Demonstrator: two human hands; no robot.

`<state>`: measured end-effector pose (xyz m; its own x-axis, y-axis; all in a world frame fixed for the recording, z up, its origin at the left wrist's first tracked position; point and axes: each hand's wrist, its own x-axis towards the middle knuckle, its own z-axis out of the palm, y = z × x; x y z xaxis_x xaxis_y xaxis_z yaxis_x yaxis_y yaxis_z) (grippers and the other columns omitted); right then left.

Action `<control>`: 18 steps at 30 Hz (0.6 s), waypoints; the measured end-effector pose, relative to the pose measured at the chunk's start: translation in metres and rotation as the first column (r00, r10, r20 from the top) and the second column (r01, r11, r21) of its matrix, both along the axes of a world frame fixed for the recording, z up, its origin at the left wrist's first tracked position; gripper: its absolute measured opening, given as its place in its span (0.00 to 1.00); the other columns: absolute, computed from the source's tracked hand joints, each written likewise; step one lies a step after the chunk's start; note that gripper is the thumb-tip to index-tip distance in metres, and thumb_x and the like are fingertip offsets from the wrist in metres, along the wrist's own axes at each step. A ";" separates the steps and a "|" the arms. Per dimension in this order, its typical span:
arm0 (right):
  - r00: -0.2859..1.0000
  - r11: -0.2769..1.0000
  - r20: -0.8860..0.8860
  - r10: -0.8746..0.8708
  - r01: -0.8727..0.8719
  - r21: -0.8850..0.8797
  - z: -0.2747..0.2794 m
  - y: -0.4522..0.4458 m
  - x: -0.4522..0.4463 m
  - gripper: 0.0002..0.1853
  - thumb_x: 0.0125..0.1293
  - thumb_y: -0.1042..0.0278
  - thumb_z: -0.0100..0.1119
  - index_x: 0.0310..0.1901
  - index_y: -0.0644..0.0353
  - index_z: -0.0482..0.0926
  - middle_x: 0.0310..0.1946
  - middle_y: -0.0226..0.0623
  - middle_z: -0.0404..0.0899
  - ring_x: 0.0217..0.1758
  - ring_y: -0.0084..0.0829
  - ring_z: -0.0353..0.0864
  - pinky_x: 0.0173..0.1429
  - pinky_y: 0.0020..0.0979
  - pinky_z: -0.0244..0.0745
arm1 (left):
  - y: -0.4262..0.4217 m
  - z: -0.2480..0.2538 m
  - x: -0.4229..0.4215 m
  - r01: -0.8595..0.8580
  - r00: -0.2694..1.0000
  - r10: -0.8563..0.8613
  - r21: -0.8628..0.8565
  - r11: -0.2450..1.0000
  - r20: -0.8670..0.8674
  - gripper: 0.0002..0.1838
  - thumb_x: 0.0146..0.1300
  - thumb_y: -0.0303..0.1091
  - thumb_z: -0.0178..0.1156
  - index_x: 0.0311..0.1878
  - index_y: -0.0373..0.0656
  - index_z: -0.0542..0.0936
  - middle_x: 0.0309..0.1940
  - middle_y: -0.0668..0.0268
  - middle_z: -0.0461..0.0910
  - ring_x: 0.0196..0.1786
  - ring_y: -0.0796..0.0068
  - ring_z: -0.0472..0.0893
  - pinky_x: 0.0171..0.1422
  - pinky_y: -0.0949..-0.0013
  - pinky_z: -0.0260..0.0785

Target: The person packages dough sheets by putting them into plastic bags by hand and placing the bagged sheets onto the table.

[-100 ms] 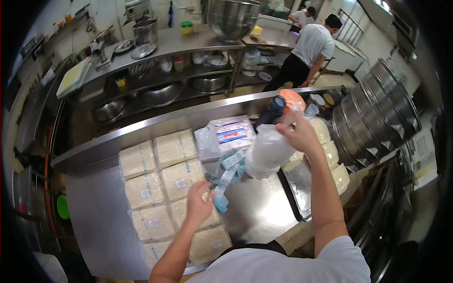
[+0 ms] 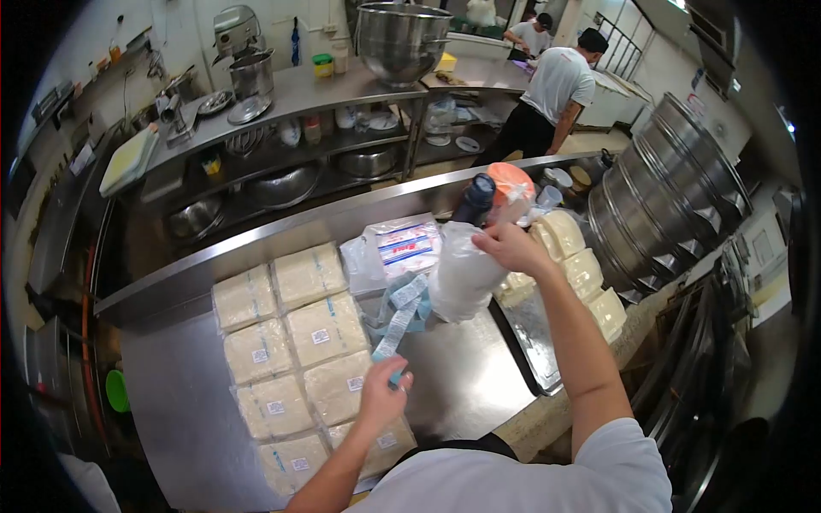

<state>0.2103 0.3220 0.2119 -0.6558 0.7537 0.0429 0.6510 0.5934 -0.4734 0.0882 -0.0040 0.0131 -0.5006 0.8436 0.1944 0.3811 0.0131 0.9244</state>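
My right hand (image 2: 513, 248) pinches the upper part of a white plastic bag (image 2: 466, 278), which stands on the steel table. Under the bag's left side lies a crumpled strip of printed labels on blue backing (image 2: 402, 316). The near end of that strip is between the thumb and fingers of my left hand (image 2: 385, 395). Two columns of flat, pale, clear-wrapped packs with small white labels (image 2: 325, 329) lie left of the strip, partly under my left forearm. Behind the strip is a plastic packet with blue and red print (image 2: 410, 244).
Tall stacked steel steamers (image 2: 658, 197) stand at the right. Beside them are cream-coloured containers (image 2: 581, 269) and a dark-edged tray (image 2: 530, 342). A dark bottle (image 2: 475, 201) and an orange-topped item (image 2: 510, 181) stand behind the bag. A person in a white shirt (image 2: 560, 85) works beyond the table.
My left hand has moved right and down and closed on the end of the label strip. My right hand is lower, still on the bag. The whole view has shifted slightly.
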 end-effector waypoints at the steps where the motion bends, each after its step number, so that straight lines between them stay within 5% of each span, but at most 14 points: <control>1: 0.999 0.997 -0.029 -0.021 0.023 0.073 -0.005 -0.003 0.001 0.18 0.70 0.57 0.62 0.34 0.67 0.85 0.34 0.57 0.86 0.42 0.55 0.87 0.50 0.51 0.77 | -0.011 0.002 0.020 0.024 0.999 -0.023 -0.026 0.999 0.039 0.15 0.63 0.32 0.69 0.53 0.40 0.85 0.56 0.53 0.84 0.62 0.51 0.81 0.69 0.54 0.71; 3: 0.995 0.972 -0.089 -0.050 0.069 0.224 -0.013 -0.014 0.000 0.16 0.72 0.61 0.61 0.34 0.67 0.85 0.32 0.57 0.85 0.40 0.53 0.87 0.47 0.48 0.79 | -0.037 0.007 0.049 0.066 0.992 -0.055 -0.090 0.994 0.116 0.15 0.65 0.32 0.69 0.54 0.40 0.85 0.56 0.53 0.84 0.61 0.51 0.81 0.68 0.55 0.72; 6: 0.883 0.964 -0.464 -0.068 0.179 0.198 0.006 -0.019 0.009 0.14 0.72 0.63 0.60 0.36 0.67 0.86 0.31 0.55 0.85 0.34 0.48 0.88 0.41 0.44 0.79 | -0.050 0.017 0.068 0.127 0.985 -0.106 -0.155 0.980 0.138 0.14 0.66 0.33 0.67 0.54 0.41 0.85 0.56 0.53 0.85 0.62 0.51 0.81 0.68 0.56 0.72; 7: 0.770 0.972 -0.627 -0.120 0.218 0.082 0.020 -0.025 0.014 0.13 0.75 0.64 0.58 0.38 0.66 0.85 0.27 0.46 0.86 0.27 0.36 0.86 0.34 0.36 0.78 | -0.052 0.016 0.072 0.121 0.987 -0.104 -0.135 0.984 0.123 0.15 0.68 0.33 0.66 0.55 0.42 0.85 0.55 0.53 0.85 0.58 0.53 0.83 0.65 0.59 0.73; 10: 0.569 0.972 -0.793 -0.219 0.200 -0.126 0.087 -0.069 0.056 0.15 0.79 0.62 0.54 0.39 0.64 0.82 0.25 0.34 0.83 0.23 0.25 0.80 0.29 0.29 0.75 | -0.053 0.034 0.075 0.132 0.970 -0.082 -0.213 0.968 0.228 0.15 0.68 0.35 0.67 0.56 0.41 0.85 0.53 0.55 0.86 0.53 0.59 0.84 0.61 0.63 0.74; 11: 0.536 0.970 -0.812 -0.232 0.186 -0.154 0.097 -0.080 0.072 0.15 0.80 0.62 0.53 0.38 0.63 0.82 0.25 0.32 0.82 0.22 0.23 0.79 0.28 0.27 0.74 | -0.049 0.034 0.076 0.143 0.961 -0.081 -0.226 0.964 0.263 0.15 0.72 0.35 0.64 0.57 0.39 0.83 0.51 0.58 0.86 0.51 0.67 0.84 0.58 0.68 0.74; 15: 0.434 0.926 -0.820 -0.374 0.128 -0.354 0.082 -0.122 0.134 0.16 0.82 0.61 0.51 0.39 0.62 0.80 0.25 0.29 0.79 0.22 0.20 0.76 0.27 0.25 0.74 | -0.010 0.049 0.087 0.170 0.834 -0.183 0.073 0.983 0.521 0.14 0.79 0.31 0.54 0.59 0.34 0.80 0.47 0.64 0.85 0.47 0.73 0.81 0.59 0.71 0.74; 18: 0.358 0.806 -0.741 -0.568 0.061 -0.589 0.029 -0.155 0.158 0.15 0.82 0.61 0.50 0.40 0.61 0.79 0.26 0.28 0.79 0.23 0.20 0.76 0.27 0.25 0.74 | 0.009 0.007 0.097 0.304 0.512 -0.345 0.209 0.929 0.787 0.17 0.83 0.37 0.49 0.63 0.38 0.77 0.56 0.63 0.81 0.58 0.74 0.79 0.66 0.69 0.71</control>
<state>0.3684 0.1665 0.2413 -0.1484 0.9873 0.0563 -0.1719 0.0303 -0.9846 0.1855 0.0053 0.0206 -0.1564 0.9822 -0.1043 -0.5435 0.0026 0.8394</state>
